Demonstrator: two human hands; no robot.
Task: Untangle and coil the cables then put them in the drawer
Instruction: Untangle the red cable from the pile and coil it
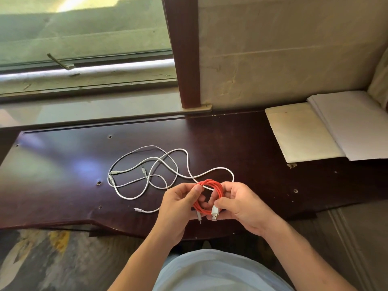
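Red cable [210,185] coil upright, gripped by left hand [178,206], right hand [241,204]; plug down.

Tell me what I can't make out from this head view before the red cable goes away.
- Drawer: not in the head view, desk top only.
- Red cable coil: near side hidden by left hand and right hand.
- White cables: how many cannot be told; strands overlap.
- White cables' plug types: too small.
- Papers: cut off by right edge.
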